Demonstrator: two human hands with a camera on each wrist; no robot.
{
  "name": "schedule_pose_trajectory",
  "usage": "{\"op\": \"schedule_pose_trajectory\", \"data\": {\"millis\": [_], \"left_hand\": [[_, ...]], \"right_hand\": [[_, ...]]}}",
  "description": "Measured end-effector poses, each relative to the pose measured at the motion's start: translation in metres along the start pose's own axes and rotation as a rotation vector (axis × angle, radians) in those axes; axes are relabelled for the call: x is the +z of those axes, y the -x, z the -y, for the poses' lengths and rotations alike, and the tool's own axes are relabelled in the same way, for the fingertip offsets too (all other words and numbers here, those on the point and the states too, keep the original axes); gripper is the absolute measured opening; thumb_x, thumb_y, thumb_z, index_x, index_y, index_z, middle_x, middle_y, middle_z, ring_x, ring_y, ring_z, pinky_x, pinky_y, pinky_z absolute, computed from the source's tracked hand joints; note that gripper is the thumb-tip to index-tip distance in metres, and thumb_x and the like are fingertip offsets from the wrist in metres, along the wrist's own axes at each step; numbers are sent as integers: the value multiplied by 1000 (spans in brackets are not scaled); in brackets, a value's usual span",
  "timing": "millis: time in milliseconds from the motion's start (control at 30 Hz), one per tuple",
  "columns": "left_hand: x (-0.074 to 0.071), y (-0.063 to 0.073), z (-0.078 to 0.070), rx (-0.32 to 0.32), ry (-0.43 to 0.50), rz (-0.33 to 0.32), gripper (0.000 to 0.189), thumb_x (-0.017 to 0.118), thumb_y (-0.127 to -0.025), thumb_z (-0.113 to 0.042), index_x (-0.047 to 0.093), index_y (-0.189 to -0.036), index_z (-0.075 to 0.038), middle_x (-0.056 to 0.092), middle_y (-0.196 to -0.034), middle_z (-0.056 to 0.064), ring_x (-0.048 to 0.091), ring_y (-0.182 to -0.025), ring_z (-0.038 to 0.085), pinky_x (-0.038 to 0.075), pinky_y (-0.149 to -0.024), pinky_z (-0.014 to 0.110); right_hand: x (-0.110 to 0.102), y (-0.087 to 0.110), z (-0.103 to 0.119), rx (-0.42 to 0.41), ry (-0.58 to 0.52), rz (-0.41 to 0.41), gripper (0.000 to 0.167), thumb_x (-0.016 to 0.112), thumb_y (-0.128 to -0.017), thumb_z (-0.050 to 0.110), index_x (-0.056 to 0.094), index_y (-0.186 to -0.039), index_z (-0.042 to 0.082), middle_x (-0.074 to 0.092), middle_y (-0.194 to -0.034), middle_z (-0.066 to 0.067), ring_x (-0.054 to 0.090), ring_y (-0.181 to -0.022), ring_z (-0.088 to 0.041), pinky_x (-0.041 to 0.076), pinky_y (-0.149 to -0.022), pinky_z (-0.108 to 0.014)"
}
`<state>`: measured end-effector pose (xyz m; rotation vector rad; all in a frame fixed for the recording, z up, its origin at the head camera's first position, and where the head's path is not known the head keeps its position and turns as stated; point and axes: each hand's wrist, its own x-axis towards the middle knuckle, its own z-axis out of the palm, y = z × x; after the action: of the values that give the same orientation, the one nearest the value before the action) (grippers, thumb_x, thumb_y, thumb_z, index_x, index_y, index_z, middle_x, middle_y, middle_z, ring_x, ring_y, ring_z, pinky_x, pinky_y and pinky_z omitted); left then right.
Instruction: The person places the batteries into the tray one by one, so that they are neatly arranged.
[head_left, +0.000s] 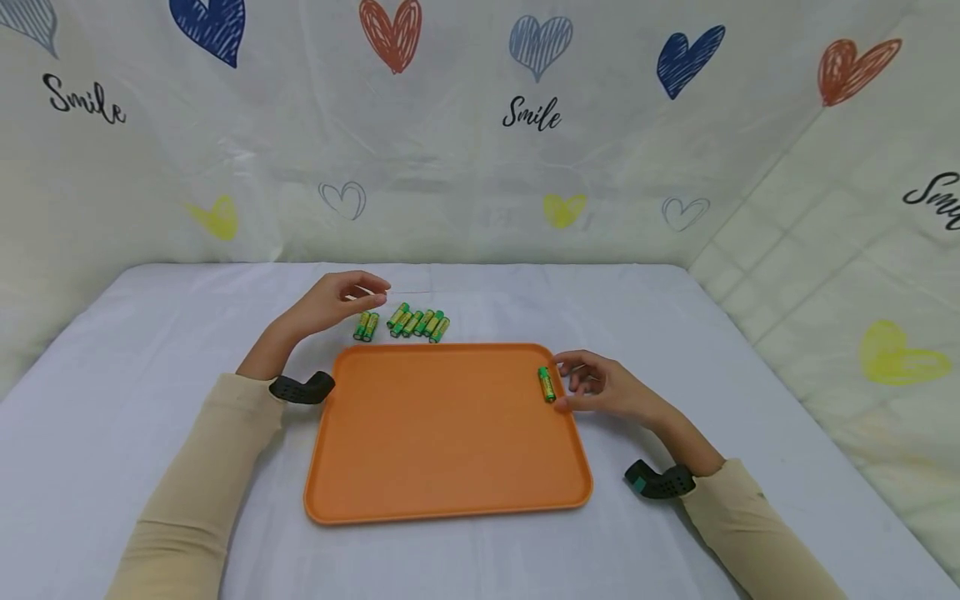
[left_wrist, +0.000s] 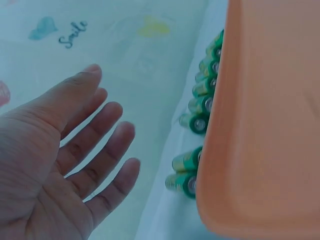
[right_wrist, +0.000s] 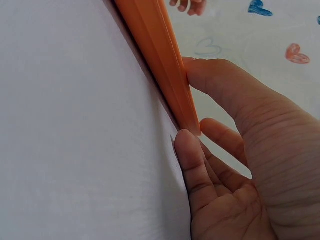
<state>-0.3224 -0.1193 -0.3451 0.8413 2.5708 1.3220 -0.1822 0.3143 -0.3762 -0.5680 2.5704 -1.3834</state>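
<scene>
A green battery (head_left: 547, 384) lies on the orange tray (head_left: 442, 442), just inside its right rim near the far corner. My right hand (head_left: 603, 387) is at that rim, fingers loosely bent and spread, thumb tip close to the battery's near end. In the right wrist view the thumb (right_wrist: 220, 82) overlaps the tray's edge; the battery is hidden there. Beyond the tray's far edge, several green batteries (head_left: 420, 321) lie side by side, with a pair (head_left: 366, 326) slightly apart to their left. My left hand (head_left: 341, 298) hovers by this pair, its fingers relaxed and holding nothing.
White cloth (head_left: 645, 317) covers the table under the tray. Behind it hangs a pale sheet (head_left: 450, 150) printed with hearts and the word Smile. A dark wrist camera (head_left: 302, 388) on the left arm overlaps the tray's left rim in the head view.
</scene>
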Motion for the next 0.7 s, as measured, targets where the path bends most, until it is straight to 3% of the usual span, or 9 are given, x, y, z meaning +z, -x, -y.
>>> {"op": "schedule_pose_trajectory", "data": {"millis": [233,500,700], "left_hand": [[-10,4,19,-8,4,-11,48,72,-90,-23,58,-131,-1,58,-132,19,56,-115,31,44,-100,49],[-14,11,35,-48,-22,114,54,75,-87,-16,54,-135,0,55,-136,19,56,-117,34,43,-102,51],[-15,12,38,-55,-66,150,59,77,-86,-19,53,-137,-1,55,-136,18,54,-119,34,42,-103,51]], "right_hand": [[0,0,-1,4,-3,-3,54,79,-83,10,55,-131,3,54,-109,-15,52,-87,-20,46,-71,-20],[0,0,-1,0,3,-2,54,78,-83,11,55,-131,3,55,-109,-15,52,-87,-20,46,-71,-20],[0,0,-1,-10,2,-3,54,78,-83,11,55,-131,3,55,-109,-15,52,-87,-21,46,-71,-20]]}}
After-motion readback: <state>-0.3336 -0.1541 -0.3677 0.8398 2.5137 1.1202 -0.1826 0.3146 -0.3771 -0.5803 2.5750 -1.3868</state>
